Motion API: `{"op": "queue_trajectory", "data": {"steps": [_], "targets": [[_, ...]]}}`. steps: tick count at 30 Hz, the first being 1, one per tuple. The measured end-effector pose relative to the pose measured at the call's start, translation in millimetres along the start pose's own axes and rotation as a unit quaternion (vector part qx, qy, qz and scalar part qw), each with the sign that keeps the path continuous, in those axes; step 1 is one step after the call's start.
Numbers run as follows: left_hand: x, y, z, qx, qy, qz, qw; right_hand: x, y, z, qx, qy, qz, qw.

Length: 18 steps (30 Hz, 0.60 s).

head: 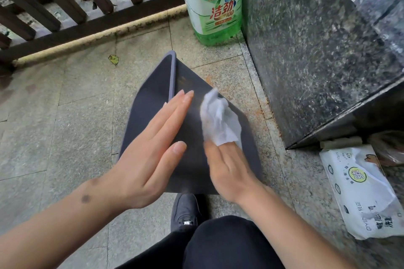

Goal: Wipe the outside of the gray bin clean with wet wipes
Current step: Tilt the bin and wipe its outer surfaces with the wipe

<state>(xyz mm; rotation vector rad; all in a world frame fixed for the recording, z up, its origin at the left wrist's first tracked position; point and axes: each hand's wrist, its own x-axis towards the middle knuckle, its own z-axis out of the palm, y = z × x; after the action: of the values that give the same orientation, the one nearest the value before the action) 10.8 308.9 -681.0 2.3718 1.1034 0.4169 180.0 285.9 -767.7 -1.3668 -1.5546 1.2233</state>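
covering most of the ground is a pale tiled floor (65, 116), with a dark speckled stone block (317, 50) rising along the right side and a brown slatted railing (65, 2) crossing the top left. lying on its side in the middle of the floor is the gray bin (190, 159), its rim pointing away toward the railing and one broad outer face turned upward. a green detergent bottle (213, 2) stands upright at the foot of the stone block, beyond the bin and apart from it. a white wet wipes pack (363, 192) lies flat on the floor at the right, well apart from the bin. the left hand (150, 157) rests flat on the bin's upper face, fingers straight and held together, thumb spread to the side. the right hand (227, 170) lies just beside it on the same face, its fingers covered by a crumpled white wet wipe (218, 118) that they press against the bin. a dark shoe (185, 212) sits just below the bin's near edge. a small yellow leaf (113, 59) lies on the tiles near the railing.
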Motion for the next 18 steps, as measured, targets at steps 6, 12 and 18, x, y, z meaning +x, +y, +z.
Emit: {"op": "queue_trajectory", "data": {"steps": [6, 12, 18], "targets": [[4.9, -0.4, 0.1, -0.019, 0.018, 0.0, 1.0, 43.4, -36.0, -1.2, 0.103, -0.036, -0.059, 0.992], [-12.3, -15.4, -2.3, -0.004, 0.065, -0.053, 0.996, 44.4, 13.2, 2.0, 0.032, -0.012, 0.08, 0.996], [-14.4, -18.9, -6.4, 0.005, 0.042, -0.04, 0.998, 21.4, 69.5, -19.0, -0.084, -0.026, 0.289, 0.953]]}}
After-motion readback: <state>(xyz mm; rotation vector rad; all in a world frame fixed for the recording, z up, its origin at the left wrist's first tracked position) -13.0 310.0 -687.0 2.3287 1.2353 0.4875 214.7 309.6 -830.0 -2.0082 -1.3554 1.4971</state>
